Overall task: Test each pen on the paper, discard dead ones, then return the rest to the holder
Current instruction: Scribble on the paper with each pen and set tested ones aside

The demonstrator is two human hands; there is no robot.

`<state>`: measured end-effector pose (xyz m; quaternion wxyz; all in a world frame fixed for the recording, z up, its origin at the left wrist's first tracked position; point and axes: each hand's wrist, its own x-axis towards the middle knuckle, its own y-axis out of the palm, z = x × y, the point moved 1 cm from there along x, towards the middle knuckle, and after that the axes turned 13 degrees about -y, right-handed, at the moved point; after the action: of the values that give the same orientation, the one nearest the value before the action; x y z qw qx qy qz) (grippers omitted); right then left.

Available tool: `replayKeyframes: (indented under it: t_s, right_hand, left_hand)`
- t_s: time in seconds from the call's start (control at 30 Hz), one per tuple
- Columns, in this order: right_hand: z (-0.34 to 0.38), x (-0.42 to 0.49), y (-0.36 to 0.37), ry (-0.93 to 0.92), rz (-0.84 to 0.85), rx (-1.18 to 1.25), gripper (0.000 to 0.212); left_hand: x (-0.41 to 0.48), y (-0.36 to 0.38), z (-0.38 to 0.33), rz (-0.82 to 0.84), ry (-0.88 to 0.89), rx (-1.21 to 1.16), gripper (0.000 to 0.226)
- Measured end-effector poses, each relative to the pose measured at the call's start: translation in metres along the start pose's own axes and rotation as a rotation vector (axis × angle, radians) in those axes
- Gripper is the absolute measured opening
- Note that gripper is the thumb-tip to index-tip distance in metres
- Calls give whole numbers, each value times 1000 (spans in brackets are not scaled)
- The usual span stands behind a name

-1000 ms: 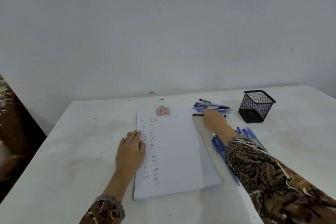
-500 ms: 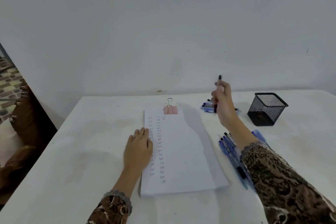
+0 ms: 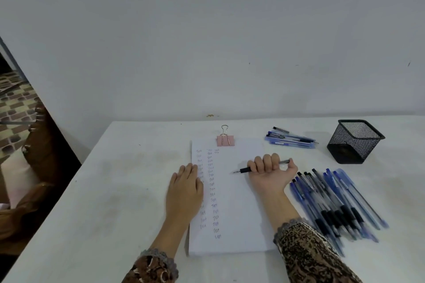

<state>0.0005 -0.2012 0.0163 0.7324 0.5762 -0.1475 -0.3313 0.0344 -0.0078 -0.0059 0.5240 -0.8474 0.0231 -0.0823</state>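
Note:
A white paper stack (image 3: 239, 204) lies in front of me, with columns of small blue test marks down its left part. My left hand (image 3: 185, 190) rests flat on the paper's left edge. My right hand (image 3: 271, 171) grips a black-grip pen (image 3: 245, 170) in its curled fingers, tip pointing left over the paper. Several blue and black pens (image 3: 333, 204) lie in a large pile right of the paper. A smaller pile of pens (image 3: 291, 139) lies at the back. The black mesh holder (image 3: 355, 141) stands at the back right.
A pink binder clip (image 3: 225, 139) clamps the top of the paper. The white table (image 3: 110, 190) ends at its left edge, with brown furniture and a tiled floor beyond. A plain wall runs behind the table.
My right hand took a pen from the back pile, lifted it upright, then brought it down over the paper. My left hand stayed on the paper.

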Motion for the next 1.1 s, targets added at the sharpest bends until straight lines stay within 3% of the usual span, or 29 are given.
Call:
replayKeyframes:
  t_s: [0.1,0.2,0.33,0.4,0.47,0.53,0.57,0.7,0.8,1.1]
  right_hand:
    - [0,8,9,20,41,64,40]
    - [-6,19,27,64,127,-32,17]
    - [-21,42,30,88,134,-393,62]
    - [-26,50,30,84,150,-518,71]
    - [-31,54,30,83,170,-531,55]
    - [-38,55,34,56,246,-605,19]
    - [-42,56,35,29,289,-673,11]
    - [-60,61,37,-91,458,-1003,34]
    - [-74,62,31,-129,463,-1050,53]
    - [-83,52,27,-298,574,-1235,48]
  left_hand:
    - [2,3,1,-4,3,21,45]
    - [3,4,2,0,4,35,45]
    - [5,6,3,0,14,58,46]
    - [6,6,4,5,21,70,46]
    - [7,7,4,14,23,87,47]
    - [7,8,4,20,19,82,49]
    - [7,8,5,21,17,83,50]
    - [8,9,5,36,15,87,53]
    - [6,6,3,35,20,70,82]
    - [6,13,4,-13,13,7,76]
